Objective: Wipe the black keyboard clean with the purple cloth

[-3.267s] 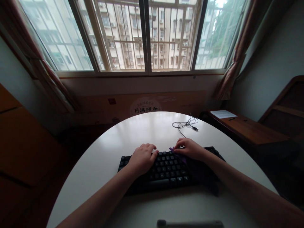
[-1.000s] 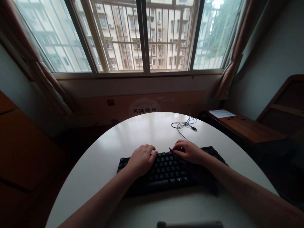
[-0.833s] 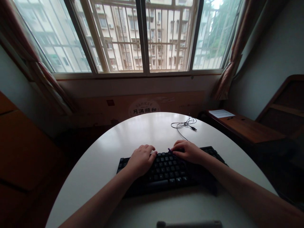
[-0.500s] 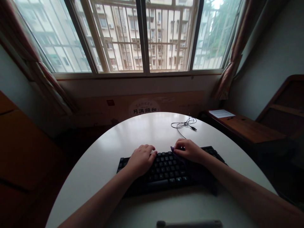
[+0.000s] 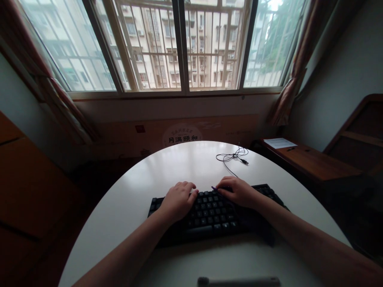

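Note:
A black keyboard (image 5: 209, 211) lies on the white round table (image 5: 110, 207) in front of me. My left hand (image 5: 180, 201) grips its left part, fingers over the far edge and thumb on the near side. Over the right part is my right hand (image 5: 236, 191), pinching a dark purple cloth (image 5: 257, 223). A small tip of the cloth sticks out past the fingers at the top row of keys. The rest hangs under the wrist across the right-hand keys, dark and hard to make out. Both forearms hide parts of the keyboard.
Behind the keyboard lies its coiled black cable (image 5: 231, 156) with a USB plug. A grey rod-shaped thing (image 5: 239, 282) with a rough left end sits at the near edge. A wooden side table (image 5: 323, 163) bearing a white paper (image 5: 279, 143) stands right, beside a chair (image 5: 359, 127).
My right hand has shifted slightly with the cloth, whose tip now points a little further left along the top keys. My left hand stays in place on the keyboard.

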A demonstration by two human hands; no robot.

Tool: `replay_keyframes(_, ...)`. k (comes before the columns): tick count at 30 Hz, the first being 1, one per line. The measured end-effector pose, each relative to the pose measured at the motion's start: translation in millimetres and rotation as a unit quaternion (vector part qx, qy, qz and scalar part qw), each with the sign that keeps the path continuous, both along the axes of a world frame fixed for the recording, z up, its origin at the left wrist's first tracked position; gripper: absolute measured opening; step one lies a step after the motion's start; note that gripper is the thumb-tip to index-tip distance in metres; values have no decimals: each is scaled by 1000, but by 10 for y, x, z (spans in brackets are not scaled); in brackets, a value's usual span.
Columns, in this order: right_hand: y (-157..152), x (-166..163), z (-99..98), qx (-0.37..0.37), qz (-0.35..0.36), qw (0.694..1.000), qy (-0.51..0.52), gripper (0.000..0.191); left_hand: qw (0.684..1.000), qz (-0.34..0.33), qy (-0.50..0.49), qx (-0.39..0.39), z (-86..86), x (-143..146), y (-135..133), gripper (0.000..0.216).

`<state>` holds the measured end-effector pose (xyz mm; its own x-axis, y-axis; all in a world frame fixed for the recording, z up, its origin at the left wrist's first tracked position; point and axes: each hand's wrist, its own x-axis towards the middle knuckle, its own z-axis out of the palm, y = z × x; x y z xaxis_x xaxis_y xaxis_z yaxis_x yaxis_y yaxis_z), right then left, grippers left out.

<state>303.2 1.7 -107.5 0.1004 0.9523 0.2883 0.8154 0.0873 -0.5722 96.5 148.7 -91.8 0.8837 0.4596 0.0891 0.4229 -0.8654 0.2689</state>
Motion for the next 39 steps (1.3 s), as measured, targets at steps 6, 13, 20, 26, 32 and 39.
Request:
replay_keyframes(6,-27,-28,59,42,35,993,-106,20,1000,1,-3,6,-21,0,14,41)
replay_keyframes(13,-88,-32,213,52,74,974,-208,23,1000,-2,-7,6,-35,0,22,41)
replay_keyframes(20,-80,44,116,29,47,993,-107,16,1000,0,-3,1,-26,-1,13,41)
replay_keyframes(26,7,-18,90,-2,0,999,-38,9,1000,1,-9,2,-31,4,-1,42)
replay_keyframes(32,39,-53,126,-16,-37,995,-88,5,1000,-2,-7,8,-14,11,-13,42)
replay_keyframes(39,87,-11,47,-11,-41,996,-80,8,1000,-16,-10,7,-5,6,-10,41)
